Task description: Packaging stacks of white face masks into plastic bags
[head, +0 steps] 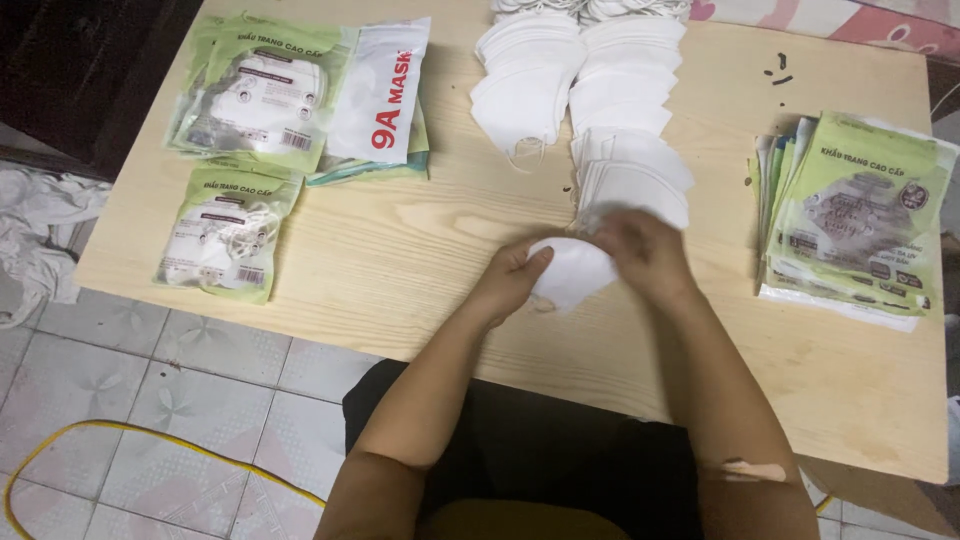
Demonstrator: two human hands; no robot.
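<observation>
Two hands meet on one white folded mask (572, 272) over the wooden table (400, 260). The right hand (645, 250) is blurred and hides the mask's upper edge, so its grasp cannot be told; the left hand (515, 275) pinches the mask. Beyond the grip lie white mask rows (580, 90), green flat pouches (860, 215) sit to the right, and filled green packets (260, 95) lie far left.

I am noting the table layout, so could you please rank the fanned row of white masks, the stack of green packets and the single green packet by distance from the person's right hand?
From the right hand:
1. Fanned row of white masks, just beyond it.
2. Stack of green packets, at the table's right edge.
3. Single green packet, far left.
</observation>
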